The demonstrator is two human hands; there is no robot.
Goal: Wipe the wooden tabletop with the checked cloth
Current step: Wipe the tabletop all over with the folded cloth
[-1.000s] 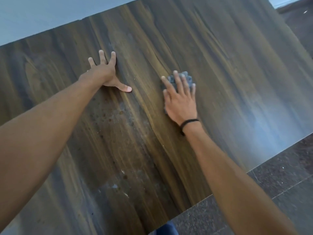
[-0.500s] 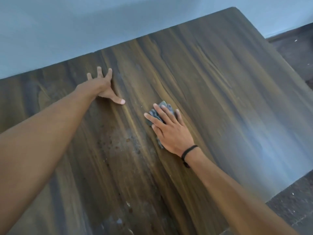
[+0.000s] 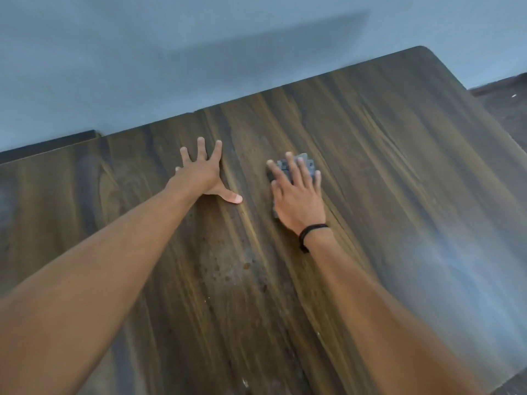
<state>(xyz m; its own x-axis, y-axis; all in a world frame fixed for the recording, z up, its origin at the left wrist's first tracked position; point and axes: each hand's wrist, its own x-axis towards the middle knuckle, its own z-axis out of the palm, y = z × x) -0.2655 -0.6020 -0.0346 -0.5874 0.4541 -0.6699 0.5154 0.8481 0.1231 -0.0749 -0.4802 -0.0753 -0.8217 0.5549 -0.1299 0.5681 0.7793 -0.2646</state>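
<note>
The right grip [image 3: 296, 195], fingers straight and spread, presses the checked cloth [image 3: 282, 164] flat on the wooden surface [image 3: 399, 166]. Just left of the cloth, the left grip [image 3: 204, 175] lies spread, palm down, holding nothing.

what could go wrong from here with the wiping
1. The checked cloth is bunched small under the flat right hand, pressed rather than gripped, so it may slip out or clean only a narrow strip.
2. The brown spots on the tabletop lie nearer the person than the cloth and could be missed.
3. The left hand rests spread on the wood, so that patch may go unwiped.
</note>
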